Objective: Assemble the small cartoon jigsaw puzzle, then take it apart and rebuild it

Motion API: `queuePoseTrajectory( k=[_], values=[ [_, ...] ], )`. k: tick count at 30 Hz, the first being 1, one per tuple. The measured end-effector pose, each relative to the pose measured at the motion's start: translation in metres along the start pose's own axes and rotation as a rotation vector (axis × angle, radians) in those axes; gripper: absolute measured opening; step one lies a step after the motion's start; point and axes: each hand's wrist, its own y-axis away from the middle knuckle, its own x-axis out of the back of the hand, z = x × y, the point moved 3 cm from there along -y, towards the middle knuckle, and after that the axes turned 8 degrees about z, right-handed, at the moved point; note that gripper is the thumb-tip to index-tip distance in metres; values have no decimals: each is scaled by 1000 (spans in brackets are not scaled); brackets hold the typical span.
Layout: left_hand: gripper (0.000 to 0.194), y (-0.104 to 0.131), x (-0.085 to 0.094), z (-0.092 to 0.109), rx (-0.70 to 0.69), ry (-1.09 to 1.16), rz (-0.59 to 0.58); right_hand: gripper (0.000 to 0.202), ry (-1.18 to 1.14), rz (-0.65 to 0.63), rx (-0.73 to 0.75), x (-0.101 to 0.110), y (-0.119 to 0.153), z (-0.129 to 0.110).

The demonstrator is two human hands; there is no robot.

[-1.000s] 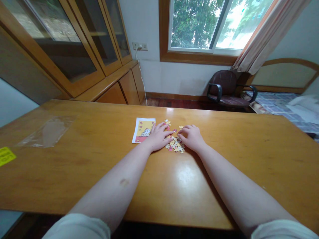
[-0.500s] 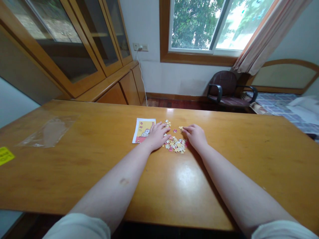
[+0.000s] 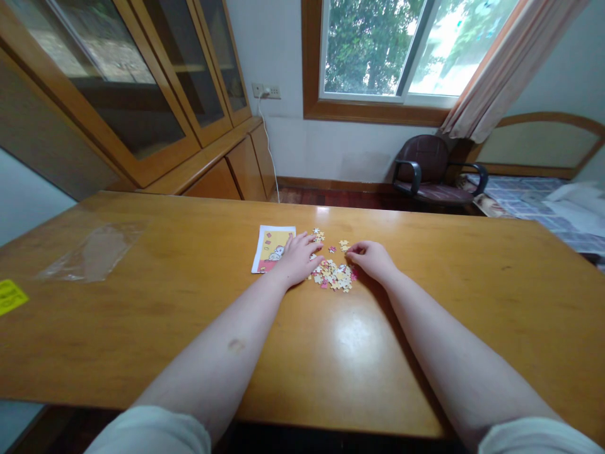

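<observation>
Your left hand (image 3: 297,260) lies spread over the picture card (image 3: 273,247) on the desk (image 3: 189,315); your right fingers (image 3: 352,252) pinch together, any piece held unclear; bare desktop borders both forearms.

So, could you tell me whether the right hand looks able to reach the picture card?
Probably not directly: the left hand covers the right part of the picture card and lies between it and the right hand.
</observation>
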Motion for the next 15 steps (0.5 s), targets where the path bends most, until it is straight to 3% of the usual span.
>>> queuePoseTrajectory(
  k=[3, 5, 11, 15],
  values=[
    [39, -1, -1, -1, 8, -4, 7, 15, -178, -247, 21, 2, -1, 4],
    [38, -1, -1, -1, 12, -1, 9, 19, -234, -331, 67, 6, -4, 9],
    [40, -1, -2, -2, 30, 32, 7, 29, -191, -212, 68, 13, -12, 23],
    [40, -1, -3, -4, 29, 35, 20, 34, -252, -377, 200, 12, -10, 21]
  ],
)
